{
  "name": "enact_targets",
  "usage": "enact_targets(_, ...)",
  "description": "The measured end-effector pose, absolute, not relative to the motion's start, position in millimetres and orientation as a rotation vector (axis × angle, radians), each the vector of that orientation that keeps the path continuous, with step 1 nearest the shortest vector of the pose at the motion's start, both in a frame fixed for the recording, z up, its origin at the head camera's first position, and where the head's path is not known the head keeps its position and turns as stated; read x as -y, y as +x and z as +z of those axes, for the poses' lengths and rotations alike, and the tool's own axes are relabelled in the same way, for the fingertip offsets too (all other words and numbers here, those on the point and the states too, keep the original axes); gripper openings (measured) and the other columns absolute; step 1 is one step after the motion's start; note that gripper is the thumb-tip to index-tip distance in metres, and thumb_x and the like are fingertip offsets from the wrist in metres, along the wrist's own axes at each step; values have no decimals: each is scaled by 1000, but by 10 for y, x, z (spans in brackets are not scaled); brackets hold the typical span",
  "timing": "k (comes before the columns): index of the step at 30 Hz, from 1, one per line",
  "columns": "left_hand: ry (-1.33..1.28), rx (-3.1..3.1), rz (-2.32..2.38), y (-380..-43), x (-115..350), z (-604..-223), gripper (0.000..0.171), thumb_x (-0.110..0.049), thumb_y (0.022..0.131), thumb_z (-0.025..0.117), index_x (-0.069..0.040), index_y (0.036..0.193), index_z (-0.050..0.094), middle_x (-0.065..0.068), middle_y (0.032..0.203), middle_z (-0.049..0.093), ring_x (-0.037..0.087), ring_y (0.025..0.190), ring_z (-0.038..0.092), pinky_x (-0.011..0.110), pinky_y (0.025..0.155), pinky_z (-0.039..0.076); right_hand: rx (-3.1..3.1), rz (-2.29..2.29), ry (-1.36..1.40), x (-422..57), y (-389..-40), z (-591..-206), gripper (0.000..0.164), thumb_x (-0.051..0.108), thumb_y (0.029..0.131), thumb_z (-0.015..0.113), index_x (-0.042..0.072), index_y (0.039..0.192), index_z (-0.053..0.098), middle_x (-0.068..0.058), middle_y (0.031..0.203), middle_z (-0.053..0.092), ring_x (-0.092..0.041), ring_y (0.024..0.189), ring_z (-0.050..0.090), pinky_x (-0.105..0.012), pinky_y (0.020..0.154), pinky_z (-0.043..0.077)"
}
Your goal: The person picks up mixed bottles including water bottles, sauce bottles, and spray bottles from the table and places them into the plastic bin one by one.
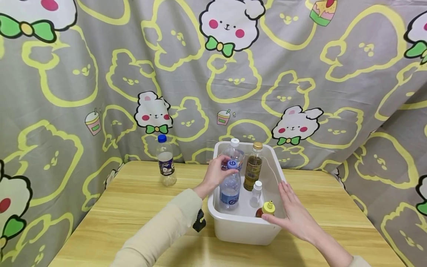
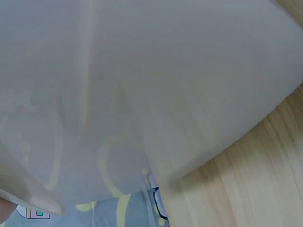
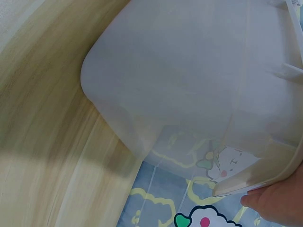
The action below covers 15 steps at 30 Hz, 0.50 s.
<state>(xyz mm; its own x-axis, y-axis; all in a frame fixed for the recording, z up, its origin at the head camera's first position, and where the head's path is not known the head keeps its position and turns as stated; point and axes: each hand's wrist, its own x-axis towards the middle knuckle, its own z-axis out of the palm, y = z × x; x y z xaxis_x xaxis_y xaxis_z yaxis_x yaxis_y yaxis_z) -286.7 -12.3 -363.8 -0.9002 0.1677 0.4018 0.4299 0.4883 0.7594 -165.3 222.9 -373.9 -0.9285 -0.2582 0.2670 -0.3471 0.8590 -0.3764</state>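
My left hand [image 1: 217, 172] pinches the blue cap of a clear plastic bottle [image 1: 229, 193] with a blue label, upright inside the white plastic bin [image 1: 243, 233]. My right hand [image 1: 297, 215] rests on the bin's right rim, its fingers straight and its thumb over the near corner. Also in the bin stand a white-capped bottle [image 1: 235, 143], partly hidden behind the left hand, and a gold-capped bottle [image 1: 253, 168] of brownish liquid. Nearer are a small white-capped bottle [image 1: 255, 194] and a yellow-topped squeeze bottle [image 1: 268, 208]. Both wrist views mostly show the bin's outer wall [image 2: 189, 85].
On the wooden table [image 1: 143, 215], left of the bin, stands a clear bottle [image 1: 166, 165] with a blue cap and dark label. A black device [image 1: 199, 221] shows beside the left sleeve. A patterned curtain [image 1: 186, 85] hangs behind the table and along its sides.
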Motion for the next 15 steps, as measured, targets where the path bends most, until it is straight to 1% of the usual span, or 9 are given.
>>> enact_targets(15, -529, 2499, -1313, -2863, 118, -3630, 40, -20, 67, 76, -1, 98, 59, 7, 87, 61, 17, 78, 58, 20, 66, 48, 2822, 627, 466, -2225, -1643, -3727, 100, 54, 72, 63, -10, 135, 20, -26, 142, 13, -34, 132, 7, -58, 96, 22)
